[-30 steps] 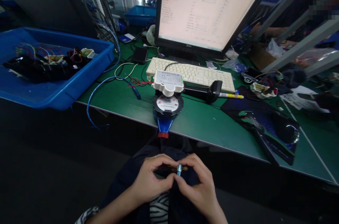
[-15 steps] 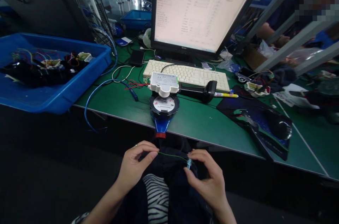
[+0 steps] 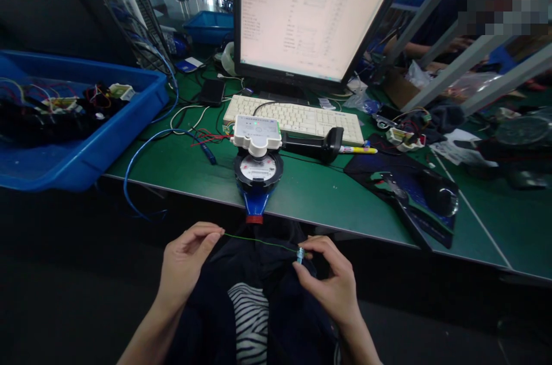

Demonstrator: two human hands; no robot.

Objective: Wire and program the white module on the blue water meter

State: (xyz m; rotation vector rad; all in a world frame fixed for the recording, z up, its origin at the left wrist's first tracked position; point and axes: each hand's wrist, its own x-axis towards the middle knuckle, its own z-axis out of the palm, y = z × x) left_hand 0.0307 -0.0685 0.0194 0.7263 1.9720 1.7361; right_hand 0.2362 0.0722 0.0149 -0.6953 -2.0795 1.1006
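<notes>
Between thumb and forefinger, my left hand pinches one end of a thin green wire. The wire runs nearly straight to a small light-blue piece, which my right hand holds between thumb and fingertips. Both hands are above my lap, in front of the table edge. Just beyond them, a round meter with a blue body and a red threaded end reaches the table edge. A white module with a small green light sits at its top.
On the left stands a blue bin with wired parts. A keyboard, a monitor, a black handheld device and a yellow pen are behind the meter. At right lies a dark blue sheet. A person's arms show beyond the frame bars.
My left hand has moved left, away from my right hand, and a longer stretch of green wire shows between them. The whole view has shifted slightly.
</notes>
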